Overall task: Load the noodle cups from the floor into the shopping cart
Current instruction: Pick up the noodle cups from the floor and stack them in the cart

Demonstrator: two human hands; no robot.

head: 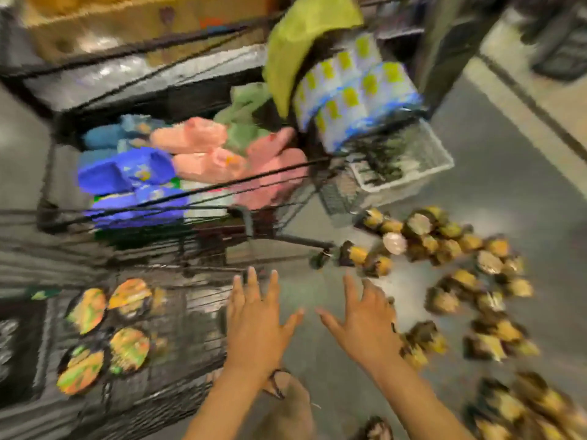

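left hand (258, 317): yours, splayed, empty
right hand (365, 323): same
noodle cups (419, 224): floor, right of it
shopping cart (197, 301): left of both

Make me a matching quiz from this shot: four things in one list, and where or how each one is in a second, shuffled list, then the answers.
Things:
1. scattered noodle cups
2. four grouped noodle cups
3. green cloth
4. left hand

Place or state:
A. open, holding nothing
B. inside the cart, lids up
C. on the floor, to the right of the cart
D. draped above the blue-and-yellow packs

Pairs: 1-C, 2-B, 3-D, 4-A
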